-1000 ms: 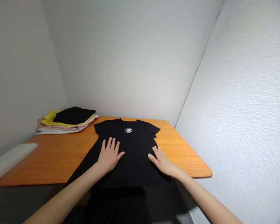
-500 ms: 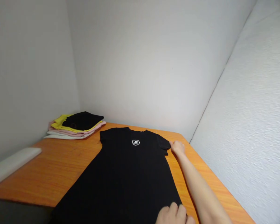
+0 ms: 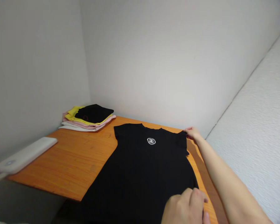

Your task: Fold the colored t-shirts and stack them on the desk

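Observation:
A black short-sleeved garment [image 3: 142,168] with a small white round logo lies face up on the orange table [image 3: 72,158], its hem hanging over the near edge. My right hand [image 3: 192,133] reaches to the far right and pinches the garment's right sleeve at the shoulder, lifting it slightly. My left hand [image 3: 186,207] is at the bottom of the view, fingers curled on the garment's right side edge lower down.
A stack of folded clothes [image 3: 88,119], black on top of yellow, pink and white, sits at the far left corner. A white flat object [image 3: 25,154] lies at the table's left edge. Walls close in behind and on the right.
Both hands left the middle of the garment, where they lay flat. The right went to the right sleeve, the left to the right side edge. The view shifted right.

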### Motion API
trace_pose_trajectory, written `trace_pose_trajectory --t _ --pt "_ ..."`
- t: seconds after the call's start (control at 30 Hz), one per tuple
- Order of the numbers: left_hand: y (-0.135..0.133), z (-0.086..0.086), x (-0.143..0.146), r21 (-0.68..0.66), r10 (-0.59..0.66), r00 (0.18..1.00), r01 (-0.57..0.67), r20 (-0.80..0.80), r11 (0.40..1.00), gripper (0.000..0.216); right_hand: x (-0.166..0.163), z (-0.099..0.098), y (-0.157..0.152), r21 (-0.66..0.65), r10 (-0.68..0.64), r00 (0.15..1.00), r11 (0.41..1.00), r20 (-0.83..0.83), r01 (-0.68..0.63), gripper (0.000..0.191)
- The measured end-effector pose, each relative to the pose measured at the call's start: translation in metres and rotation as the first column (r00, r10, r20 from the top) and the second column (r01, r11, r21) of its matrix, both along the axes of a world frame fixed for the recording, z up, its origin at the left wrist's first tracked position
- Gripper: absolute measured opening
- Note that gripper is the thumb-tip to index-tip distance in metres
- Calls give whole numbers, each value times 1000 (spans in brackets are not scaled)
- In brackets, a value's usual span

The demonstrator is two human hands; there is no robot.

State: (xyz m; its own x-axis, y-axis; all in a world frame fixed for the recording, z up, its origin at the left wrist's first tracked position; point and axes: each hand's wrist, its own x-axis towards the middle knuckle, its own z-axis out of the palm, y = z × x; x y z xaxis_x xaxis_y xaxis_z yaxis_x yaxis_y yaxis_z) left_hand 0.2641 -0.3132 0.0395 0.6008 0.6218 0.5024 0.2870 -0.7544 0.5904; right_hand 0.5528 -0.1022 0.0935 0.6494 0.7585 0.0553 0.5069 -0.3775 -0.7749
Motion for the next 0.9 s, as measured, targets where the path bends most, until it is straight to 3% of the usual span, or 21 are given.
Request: trace_pose_trajectory --t 0.13,0.27,0.4,0.53,0.63,0.7,0.9 --pt "12 38 -55 -151 74 978 -45 194 988 31 -59 32 37 138 49 986 990 -162 -27 16" --pt "21 53 -116 -269 297 907 -218 300 938 23 -142 56 93 225 148 966 969 -213 -99 14" --pt "27 36 -177 -339 573 788 -488 225 804 13 -237 44 147 202 252 941 957 -225 -208 20" --pt "33 0 -218 -369 686 726 -625 49 688 11 -309 -2 171 90 310 917 951 -250 -296 26" --pt "37 -20 -229 -371 680 733 -640 -30 673 11 -328 -32 171 27 316 914 947 -253 -320 27" --pt "39 -24 -229 -372 660 751 -621 -31 690 10 -325 -39 169 25 310 922 950 -233 -313 28" --pt "34 -19 -223 -441 608 785 -508 114 739 15 -319 -15 182 115 324 940 943 -106 -312 30"
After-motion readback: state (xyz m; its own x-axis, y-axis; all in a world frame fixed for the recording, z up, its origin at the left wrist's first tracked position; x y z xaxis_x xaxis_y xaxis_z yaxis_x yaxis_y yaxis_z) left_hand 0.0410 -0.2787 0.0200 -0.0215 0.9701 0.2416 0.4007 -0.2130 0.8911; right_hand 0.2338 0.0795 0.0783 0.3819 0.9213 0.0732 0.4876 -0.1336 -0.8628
